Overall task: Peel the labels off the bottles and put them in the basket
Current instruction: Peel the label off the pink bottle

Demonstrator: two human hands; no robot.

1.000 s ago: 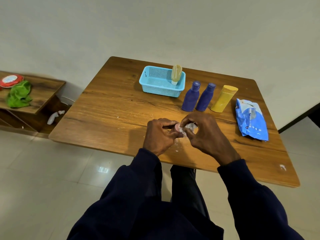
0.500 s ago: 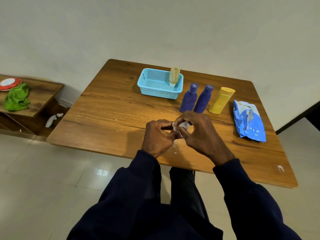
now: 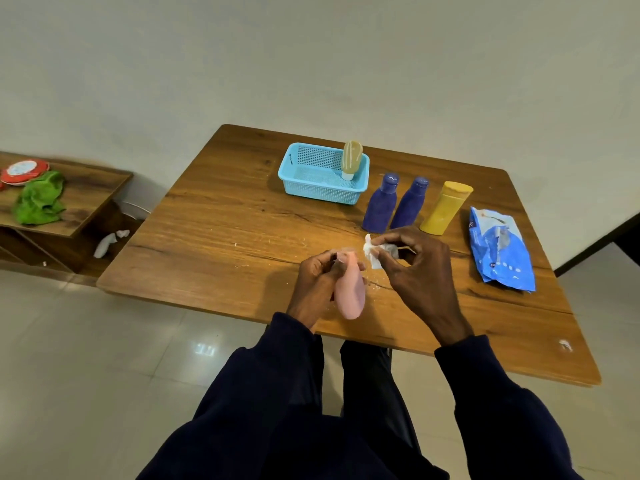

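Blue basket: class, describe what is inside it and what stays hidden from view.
Inside the blue basket one beige bottle stands cap-down against the right wall. On its floor lie pale patches; whether they are labels cannot be told. The near wall hides the front floor.

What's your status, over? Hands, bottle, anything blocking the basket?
Left hand grips pink bottle. Right hand pinches white scrap beside its top. Blue basket holds one tan bottle; nothing between it and the hands.
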